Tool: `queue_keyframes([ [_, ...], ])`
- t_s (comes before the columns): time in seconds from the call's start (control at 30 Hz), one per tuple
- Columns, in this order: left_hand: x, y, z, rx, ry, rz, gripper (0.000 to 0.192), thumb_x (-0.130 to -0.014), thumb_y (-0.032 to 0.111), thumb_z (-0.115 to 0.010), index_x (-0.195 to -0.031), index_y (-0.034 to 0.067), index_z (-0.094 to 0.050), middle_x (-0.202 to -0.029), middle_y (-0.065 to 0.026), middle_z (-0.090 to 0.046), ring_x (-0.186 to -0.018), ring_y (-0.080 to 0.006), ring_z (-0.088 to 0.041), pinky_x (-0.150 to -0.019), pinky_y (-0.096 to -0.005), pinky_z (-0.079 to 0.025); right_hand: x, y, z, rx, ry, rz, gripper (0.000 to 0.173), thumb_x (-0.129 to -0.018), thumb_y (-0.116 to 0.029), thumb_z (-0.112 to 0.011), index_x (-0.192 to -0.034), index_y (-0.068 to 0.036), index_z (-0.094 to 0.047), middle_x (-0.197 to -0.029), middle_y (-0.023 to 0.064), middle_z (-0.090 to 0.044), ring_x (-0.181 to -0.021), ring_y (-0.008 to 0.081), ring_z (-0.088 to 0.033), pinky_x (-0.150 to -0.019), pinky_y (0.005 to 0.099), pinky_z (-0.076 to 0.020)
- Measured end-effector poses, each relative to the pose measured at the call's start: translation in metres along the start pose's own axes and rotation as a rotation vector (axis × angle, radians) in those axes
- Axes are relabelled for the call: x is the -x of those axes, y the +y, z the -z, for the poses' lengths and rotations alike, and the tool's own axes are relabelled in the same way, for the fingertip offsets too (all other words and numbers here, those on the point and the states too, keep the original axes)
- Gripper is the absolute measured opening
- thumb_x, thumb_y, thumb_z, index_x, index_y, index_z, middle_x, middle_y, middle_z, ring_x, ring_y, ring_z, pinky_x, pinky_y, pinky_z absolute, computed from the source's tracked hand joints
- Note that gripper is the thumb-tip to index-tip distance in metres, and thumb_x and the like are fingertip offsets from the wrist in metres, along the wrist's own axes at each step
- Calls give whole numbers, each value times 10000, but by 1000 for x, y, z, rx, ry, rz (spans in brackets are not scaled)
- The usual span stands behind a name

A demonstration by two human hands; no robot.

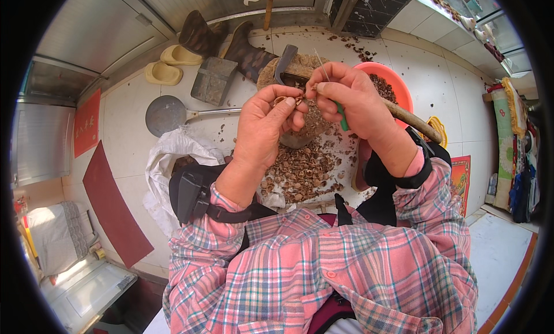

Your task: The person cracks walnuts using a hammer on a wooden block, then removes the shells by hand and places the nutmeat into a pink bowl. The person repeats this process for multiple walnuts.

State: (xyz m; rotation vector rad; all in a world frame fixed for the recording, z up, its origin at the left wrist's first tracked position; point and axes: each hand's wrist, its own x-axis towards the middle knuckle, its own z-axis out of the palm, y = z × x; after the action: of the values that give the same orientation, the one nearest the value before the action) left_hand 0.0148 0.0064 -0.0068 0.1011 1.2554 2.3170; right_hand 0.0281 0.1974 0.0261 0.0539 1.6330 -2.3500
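My left hand [262,122] pinches a broken piece of walnut [280,100] between thumb and fingers. Close beside it, my right hand [352,96] grips a thin metal pick with a green handle [342,117]. A small crumb shows at its thumb and fingertip. Beneath both hands stands a chopping block [320,59], partly hidden, with a hammer-like tool lying on it. The metal head [286,62] rests at the block's left, and its long wooden handle [413,123] runs out under my right wrist. Cracked walnut shells [298,171] lie heaped on the floor below.
A pink basin [402,85] of dark nut pieces stands right of the block, near a yellow basket [437,127]. To the left are a white woven sack [173,150], a long-handled metal ladle [166,115], a dustpan [213,81], yellow slippers [163,73] and camouflage boots [249,52].
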Motion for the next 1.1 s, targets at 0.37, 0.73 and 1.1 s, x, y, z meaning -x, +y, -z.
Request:
queue_keyframes([
  [0.37,0,1,1,-25,1,-33,184,-986,64,-578,-1139,-28,-625,-922,-87,-690,-726,-106,-647,-663,-217,-537,3,-6,-5,256,-10,-84,147,-927,-156,-645,-981,-23,-613,-711,-47,-537,-545,19,-417,-477,192,-308],
  [0.73,4,3,-5,-184,1,-133,122,-959,32,-573,-1067,-6,-614,-863,-75,-681,-725,-108,-648,-650,-217,-518,4,-8,-4,523,57,38,126,-883,-140,-651,-943,-40,-604,-771,-41,-565,-616,4,-459,-516,179,-347],
  [1.1,18,53,27,-867,-510,-318,292,-683,-53,-474,-903,-20,-663,-927,-113,-683,-972,-217,-640,-928,-332,-477,18,-47,103,1482,385,185,162,-753,-67,-566,-830,69,-526,-788,259,-586,-705,399,-559,-659,428,-460],
])
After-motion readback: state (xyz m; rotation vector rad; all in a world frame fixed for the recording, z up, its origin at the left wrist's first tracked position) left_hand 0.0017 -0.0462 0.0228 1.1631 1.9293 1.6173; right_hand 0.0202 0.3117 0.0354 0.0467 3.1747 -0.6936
